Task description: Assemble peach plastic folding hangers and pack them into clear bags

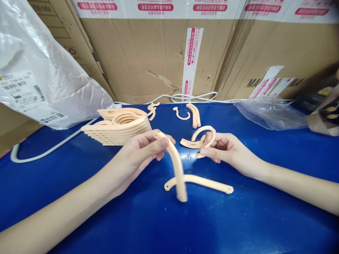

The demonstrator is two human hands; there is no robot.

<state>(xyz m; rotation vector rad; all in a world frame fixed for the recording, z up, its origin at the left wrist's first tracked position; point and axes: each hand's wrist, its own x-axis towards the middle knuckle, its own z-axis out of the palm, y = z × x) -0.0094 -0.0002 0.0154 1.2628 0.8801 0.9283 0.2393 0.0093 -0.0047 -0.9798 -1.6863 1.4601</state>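
The left hand (147, 148) pinches a curved strip (177, 164) by its upper end, so it hangs free; the right hand (225, 150) grasps a hook (212, 134) low, leaving its curve uncovered

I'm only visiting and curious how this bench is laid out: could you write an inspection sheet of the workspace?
Surface: shiny blue tabletop
Pieces: cream stack, left; one curved strip lying in front; small loose pieces behind
Clutter: clear plastic bag, back right
Fingers: left hand pinches a raised strip; right hand holds a hook-shaped piece
Cables: white cable, looped at left and back
Surroundings: cardboard boxes behind; white package, left
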